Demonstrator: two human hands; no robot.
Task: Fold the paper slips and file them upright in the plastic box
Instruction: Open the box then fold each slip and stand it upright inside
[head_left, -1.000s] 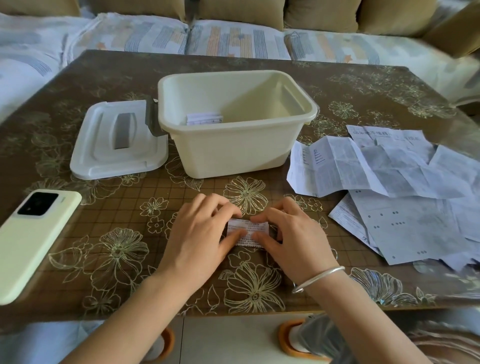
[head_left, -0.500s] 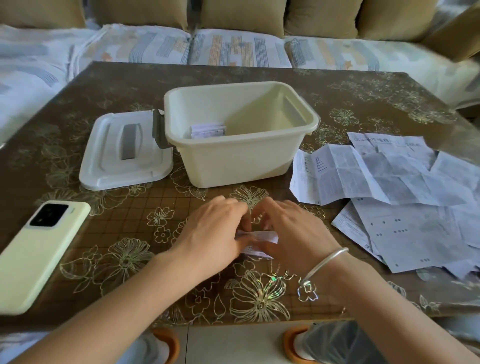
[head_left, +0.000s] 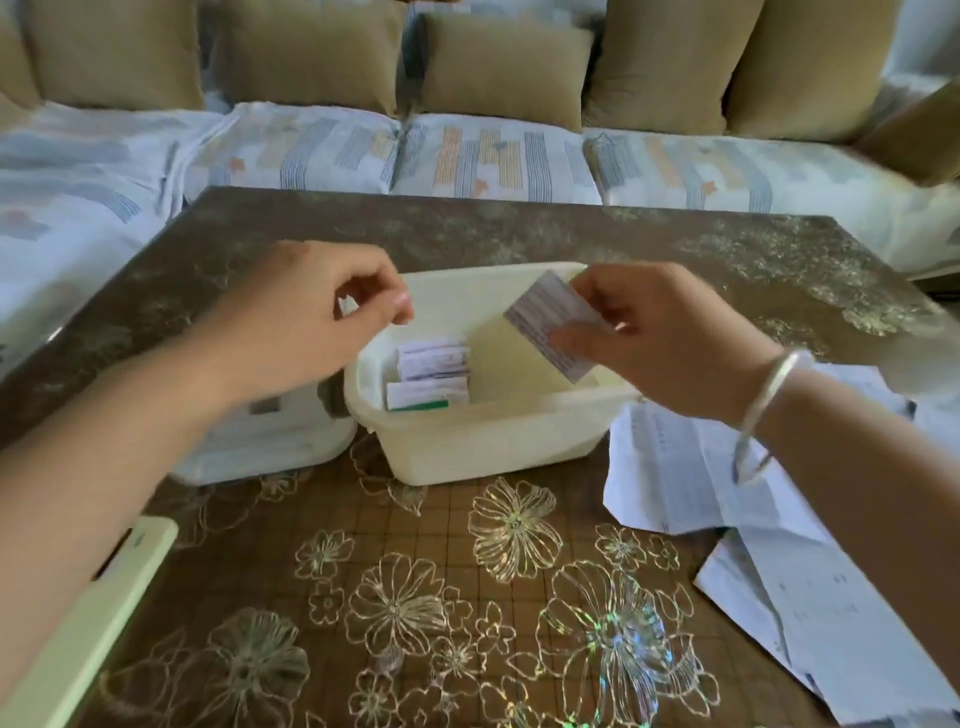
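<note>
The right hand, at middle right of the frame, pinches a folded slip between thumb and fingers. It holds the slip tilted in the air above the open plastic box at centre. The left hand hovers over the box's left rim with fingers loosely curled; nothing shows in it, though it is blurred. Inside the box, toward its left end, a few filed slips stand packed together.

The step in hand looks like filing this slip. To do it well, turn the slip so its fold runs level and lower it just right of the standing ones. The left hand can steady that row so it does not topple. Unfolded sheets wait on the table at lower right.
</note>
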